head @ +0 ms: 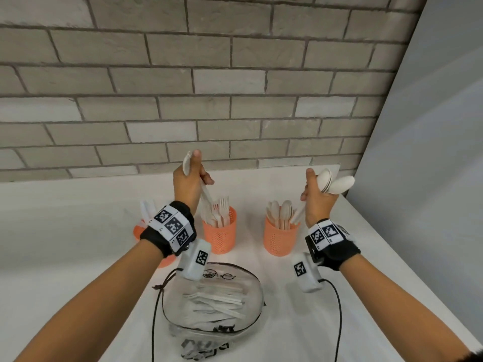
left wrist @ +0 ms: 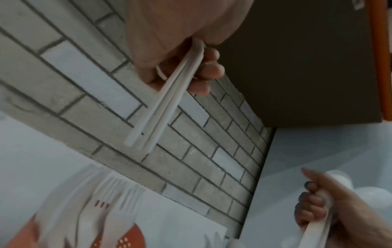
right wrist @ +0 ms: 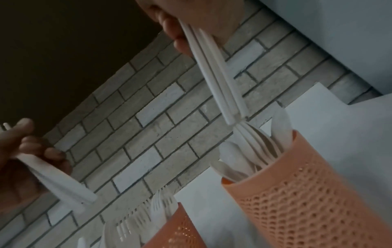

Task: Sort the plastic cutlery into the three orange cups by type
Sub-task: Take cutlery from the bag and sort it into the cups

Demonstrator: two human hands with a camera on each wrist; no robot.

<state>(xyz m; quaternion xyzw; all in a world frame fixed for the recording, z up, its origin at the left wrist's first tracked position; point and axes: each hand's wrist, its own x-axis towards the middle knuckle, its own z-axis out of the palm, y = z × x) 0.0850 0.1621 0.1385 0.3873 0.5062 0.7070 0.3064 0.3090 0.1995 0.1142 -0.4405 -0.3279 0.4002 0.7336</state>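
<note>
Three orange mesh cups stand in a row on the white table. The left cup is half hidden behind my left wrist, the middle cup holds forks, and the right cup holds spoons. My left hand, raised above the middle cup, grips a few white cutlery pieces by their handles; I cannot tell their type. My right hand grips a bunch of white spoons, bowls up. Their handles point down just above the spoon cup. The fork cup is beside it.
A clear drawstring bag with several more white cutlery pieces lies near me on the table, its black cord trailing to both sides. A grey brick wall runs behind the cups, and a pale panel closes the right side.
</note>
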